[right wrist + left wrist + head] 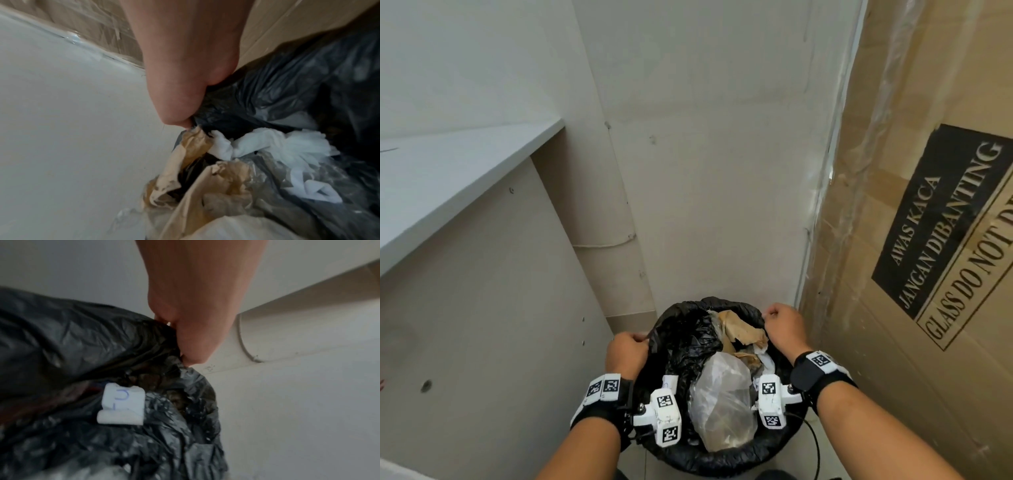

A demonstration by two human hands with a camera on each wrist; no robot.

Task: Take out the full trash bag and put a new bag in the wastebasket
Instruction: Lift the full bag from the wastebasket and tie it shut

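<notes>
Two grips: both hands fisted on the bag's mouth, one per side, nothing slack in either.
L hand: left hand curled tight on the black bag at its left edge; wrist view shows film bunched under the knuckles.
R hand: right hand closed on the right edge, film gathered in the fist.
Why opposite sides: judging by the task, a pull from both edges lifts the load level and draws the mouth shut, so nothing tips out.
Bag pos.: seated in the bin, edge rolled over the rim at the near side; not yet lifted, as far as I can tell.
Contents: clear plastic wrap, brown paper, white tissue, piled up to the rim.
Bin pos.: floor corner, wall behind, shelf to the left, carton just to the right, so room to swing is tight.
Writing, carton: "AWAS KACA / JANGAN DIBANTING", then "GLASS DO NOT D…", cut off at frame edge.
Writing, foam bit: blue pen marks, prob. a "U"; too blurred to be sure.
New bag: none in view.
</notes>
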